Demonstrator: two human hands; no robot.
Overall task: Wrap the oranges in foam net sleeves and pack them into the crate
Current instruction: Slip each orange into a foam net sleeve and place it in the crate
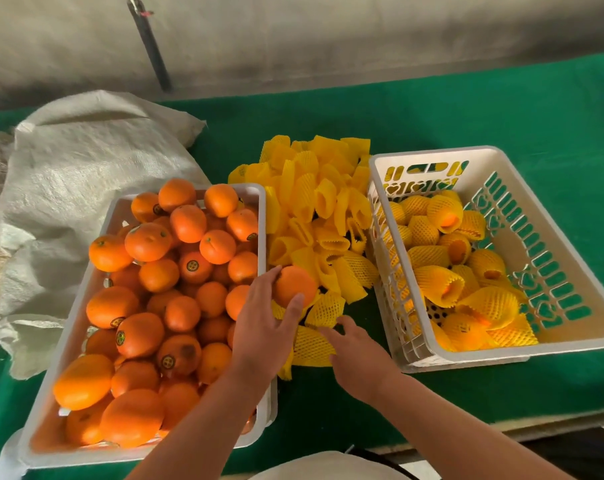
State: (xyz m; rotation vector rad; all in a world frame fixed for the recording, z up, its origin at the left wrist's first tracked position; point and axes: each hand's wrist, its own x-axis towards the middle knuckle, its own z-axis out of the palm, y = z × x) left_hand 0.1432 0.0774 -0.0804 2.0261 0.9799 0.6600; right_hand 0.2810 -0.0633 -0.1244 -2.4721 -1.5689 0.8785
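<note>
The left hand [262,327] has its fingers [292,311] curled round one orange [295,285], thumb on the far side and the others wrapped over the near side, holding it just past the tray's right rim, above the near edge of the sleeves. The right hand [357,355] reaches to a sleeve [314,344] lying on the desk; its fingers are spread and stretched forward, the tips touching the net, and I cannot tell whether they have pinched it yet.

The orange looks firm, round and fairly heavy for its size, with a smooth, slightly waxy peel. A wrap of the whole hand round its widest part should hold it; a fingertip grip would likely slip. It will probably take a squeeze without harm.

The sleeve is the opposite: a light, soft, springy foam net, yellow, tube-shaped with a zigzag edge. It should stretch open readily and spring back. The best hold is probably a pinch on the rim of one open end, so the mouth can be drawn over the fruit.

The sleeves [314,216] lie in a loose heap between the two containers. The tray [79,268], white plastic with plain walls, is piled with bare oranges, some stickered. The crate [501,355], white with slotted walls, holds about a dozen wrapped oranges [435,282]. Green cloth covers the desk [501,109]; a woven sack [86,161] lies behind the tray.
</note>
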